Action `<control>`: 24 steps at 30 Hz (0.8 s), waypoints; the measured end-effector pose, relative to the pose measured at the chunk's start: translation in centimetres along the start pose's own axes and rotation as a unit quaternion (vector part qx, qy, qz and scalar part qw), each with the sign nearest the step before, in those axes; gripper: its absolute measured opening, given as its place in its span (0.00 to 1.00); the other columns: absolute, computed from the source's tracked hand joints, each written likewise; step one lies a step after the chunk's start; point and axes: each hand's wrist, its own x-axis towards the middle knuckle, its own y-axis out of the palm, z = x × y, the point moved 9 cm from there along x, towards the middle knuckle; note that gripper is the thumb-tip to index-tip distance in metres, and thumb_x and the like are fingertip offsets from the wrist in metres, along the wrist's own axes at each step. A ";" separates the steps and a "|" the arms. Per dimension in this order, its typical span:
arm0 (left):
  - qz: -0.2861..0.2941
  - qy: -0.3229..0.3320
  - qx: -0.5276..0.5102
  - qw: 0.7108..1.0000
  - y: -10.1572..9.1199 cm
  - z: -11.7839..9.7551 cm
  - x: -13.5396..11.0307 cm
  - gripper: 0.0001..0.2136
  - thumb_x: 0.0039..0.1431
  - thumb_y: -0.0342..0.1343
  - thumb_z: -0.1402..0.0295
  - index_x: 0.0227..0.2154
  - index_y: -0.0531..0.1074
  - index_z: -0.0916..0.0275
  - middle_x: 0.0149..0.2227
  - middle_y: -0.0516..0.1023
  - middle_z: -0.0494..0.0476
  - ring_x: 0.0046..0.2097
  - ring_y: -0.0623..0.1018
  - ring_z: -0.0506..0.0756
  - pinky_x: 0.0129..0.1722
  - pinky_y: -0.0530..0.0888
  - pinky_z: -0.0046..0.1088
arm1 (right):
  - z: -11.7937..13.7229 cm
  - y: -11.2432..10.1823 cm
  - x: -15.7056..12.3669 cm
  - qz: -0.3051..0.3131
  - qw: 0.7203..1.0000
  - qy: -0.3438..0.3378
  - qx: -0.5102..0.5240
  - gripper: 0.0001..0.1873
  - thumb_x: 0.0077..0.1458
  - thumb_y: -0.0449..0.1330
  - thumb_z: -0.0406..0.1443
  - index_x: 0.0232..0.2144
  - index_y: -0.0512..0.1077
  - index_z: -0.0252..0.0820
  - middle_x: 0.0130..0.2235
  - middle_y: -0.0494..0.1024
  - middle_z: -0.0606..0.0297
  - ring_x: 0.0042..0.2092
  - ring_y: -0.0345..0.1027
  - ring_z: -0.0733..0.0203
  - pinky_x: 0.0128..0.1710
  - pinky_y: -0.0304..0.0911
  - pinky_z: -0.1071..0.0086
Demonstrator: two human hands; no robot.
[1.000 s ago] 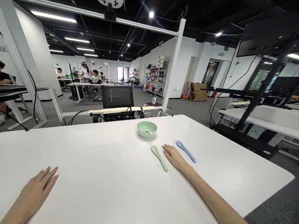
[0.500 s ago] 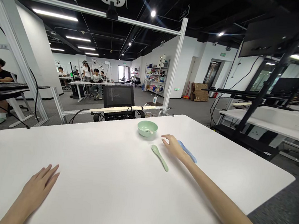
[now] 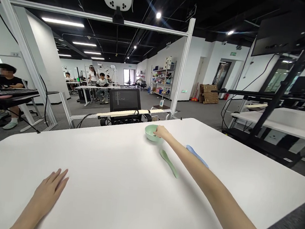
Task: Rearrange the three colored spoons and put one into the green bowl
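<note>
**My right hand [image 3: 162, 131] at the pale green plastic bowl [image 3: 151, 133]**

The bowl sits near the far edge of the white desk [image 3: 89, 166]; it looks light and slick, best taken by the rim. My fingertips touch it, though I can't tell if they grip. My left hand [image 3: 48, 192] lies open, well apart. My right hand has moved from above the slim blue plastic spoon [image 3: 192, 150] to the bowl.
</note>
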 end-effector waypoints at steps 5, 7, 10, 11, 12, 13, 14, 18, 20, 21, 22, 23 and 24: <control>0.010 -0.004 -0.001 1.000 0.0 -0.2 -0.2 0.33 0.63 0.41 0.51 0.60 0.77 0.64 0.64 0.78 0.68 0.68 0.73 0.69 0.66 0.72 0.52 | 0.3 0.2 0.5 -0.006 1.000 0.019 -0.003 0.12 0.55 0.69 0.29 0.43 0.84 0.29 0.40 0.86 0.48 0.42 0.82 0.54 0.38 0.67 0.72; 0.018 -0.010 -0.003 1.000 0.1 -0.1 -0.2 0.34 0.64 0.40 0.51 0.62 0.76 0.65 0.67 0.75 0.69 0.69 0.72 0.70 0.67 0.70 0.53 | 0.4 -0.4 0.2 -0.021 1.000 0.013 0.007 0.12 0.59 0.67 0.31 0.44 0.83 0.28 0.44 0.86 0.46 0.45 0.81 0.55 0.39 0.65 0.73; 0.036 -0.012 0.000 0.999 0.6 0.1 -0.2 0.36 0.64 0.38 0.50 0.64 0.74 0.67 0.68 0.73 0.69 0.70 0.70 0.70 0.69 0.68 0.52 | 0.9 -1.6 -1.6 -0.057 0.998 -0.005 0.026 0.13 0.66 0.60 0.33 0.48 0.80 0.31 0.46 0.85 0.48 0.46 0.79 0.56 0.41 0.64 0.72; 0.040 -0.012 0.003 0.999 0.8 0.2 -0.2 0.37 0.64 0.38 0.49 0.64 0.73 0.67 0.69 0.73 0.69 0.71 0.70 0.70 0.70 0.68 0.51 | 1.3 -2.0 -2.6 -0.075 0.996 -0.017 0.038 0.14 0.66 0.58 0.32 0.49 0.79 0.32 0.45 0.85 0.49 0.45 0.78 0.56 0.40 0.63 0.72; 0.041 -0.012 0.005 0.999 0.9 0.3 -0.2 0.37 0.64 0.37 0.48 0.65 0.73 0.67 0.69 0.73 0.68 0.71 0.70 0.70 0.70 0.67 0.50 | 1.7 -2.2 -3.9 -0.093 0.994 -0.033 0.056 0.14 0.66 0.57 0.31 0.49 0.77 0.33 0.43 0.85 0.51 0.44 0.77 0.56 0.40 0.62 0.71; 0.039 -0.012 0.006 0.999 1.1 0.5 -0.2 0.37 0.64 0.37 0.48 0.65 0.73 0.66 0.69 0.73 0.68 0.70 0.70 0.69 0.70 0.68 0.50 | 2.1 -2.1 -5.4 -0.107 0.990 -0.052 0.077 0.13 0.65 0.56 0.30 0.49 0.76 0.34 0.41 0.84 0.53 0.42 0.77 0.56 0.39 0.61 0.71; 0.037 -0.011 0.006 0.999 1.2 0.6 -0.2 0.38 0.64 0.37 0.47 0.65 0.73 0.66 0.69 0.73 0.67 0.70 0.70 0.69 0.69 0.68 0.49 | 2.7 -1.8 -7.1 -0.114 0.986 -0.074 0.100 0.11 0.65 0.56 0.30 0.48 0.74 0.36 0.39 0.83 0.56 0.40 0.76 0.57 0.37 0.60 0.70; 0.025 0.000 0.002 1.000 1.4 0.8 -0.1 0.37 0.64 0.38 0.48 0.63 0.74 0.67 0.67 0.75 0.69 0.70 0.71 0.70 0.68 0.69 0.51 | 4.8 2.2 -14.2 -0.082 0.976 -0.138 0.148 0.04 0.63 0.54 0.30 0.38 0.68 0.43 0.35 0.78 0.61 0.34 0.70 0.58 0.33 0.55 0.69; 0.024 0.001 0.003 1.000 1.4 0.8 0.0 0.36 0.63 0.39 0.49 0.63 0.75 0.68 0.67 0.75 0.70 0.70 0.71 0.71 0.68 0.69 0.52 | 5.8 4.7 -17.1 -0.055 0.974 -0.160 0.152 0.05 0.62 0.55 0.29 0.35 0.64 0.45 0.34 0.76 0.62 0.34 0.68 0.59 0.33 0.54 0.69; 0.023 0.001 0.004 1.000 1.3 0.8 0.0 0.36 0.63 0.40 0.50 0.63 0.75 0.68 0.67 0.75 0.70 0.70 0.71 0.71 0.68 0.69 0.52 | 6.4 5.9 -18.2 -0.042 0.973 -0.171 0.152 0.07 0.61 0.55 0.29 0.35 0.63 0.46 0.34 0.75 0.63 0.34 0.67 0.59 0.33 0.54 0.68; 0.022 0.001 0.006 1.000 1.2 0.8 0.0 0.36 0.63 0.40 0.50 0.63 0.75 0.67 0.67 0.75 0.69 0.69 0.71 0.70 0.68 0.70 0.51 | 6.8 6.8 -19.0 -0.033 0.972 -0.178 0.151 0.08 0.60 0.55 0.28 0.34 0.62 0.47 0.34 0.74 0.63 0.34 0.67 0.58 0.33 0.54 0.68; 0.020 0.001 0.007 1.000 1.1 0.7 0.0 0.35 0.63 0.40 0.50 0.63 0.75 0.66 0.66 0.76 0.68 0.69 0.72 0.70 0.67 0.70 0.51 | 7.2 7.6 -19.6 -0.027 0.971 -0.182 0.150 0.09 0.59 0.54 0.27 0.34 0.61 0.47 0.35 0.73 0.63 0.34 0.67 0.58 0.34 0.54 0.68; 0.016 0.001 0.009 1.000 1.0 0.7 0.0 0.34 0.63 0.40 0.51 0.62 0.75 0.65 0.66 0.77 0.67 0.69 0.73 0.69 0.67 0.71 0.50 | 7.5 8.1 -19.9 -0.025 0.972 -0.182 0.148 0.09 0.59 0.54 0.27 0.34 0.61 0.47 0.35 0.73 0.63 0.35 0.66 0.58 0.34 0.54 0.68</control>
